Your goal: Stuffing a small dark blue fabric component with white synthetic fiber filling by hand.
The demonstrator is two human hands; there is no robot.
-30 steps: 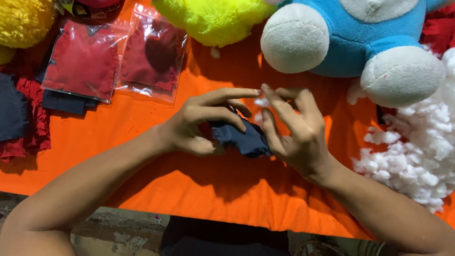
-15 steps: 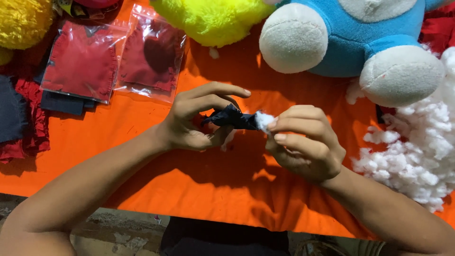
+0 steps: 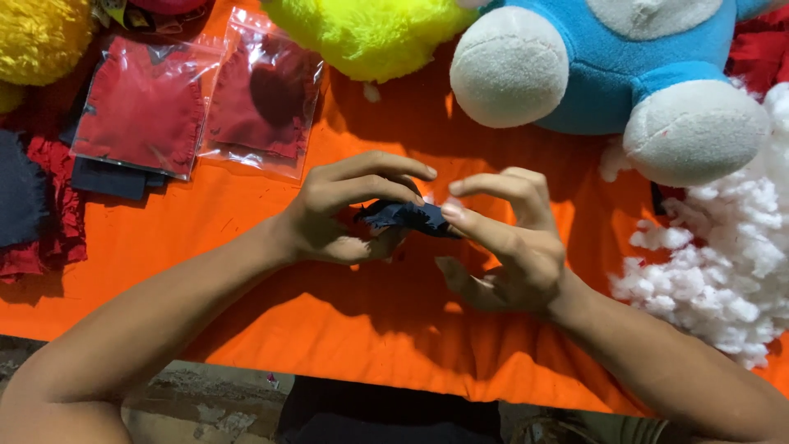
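Matt navy cloth piece (image 3: 408, 218), fluffy white stuffing (image 3: 723, 263), glossy plastic bags (image 3: 263, 99).

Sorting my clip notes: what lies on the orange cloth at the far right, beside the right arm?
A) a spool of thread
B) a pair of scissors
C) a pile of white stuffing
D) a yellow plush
C: loose white stuffing is heaped at the right edge, below the blue plush.
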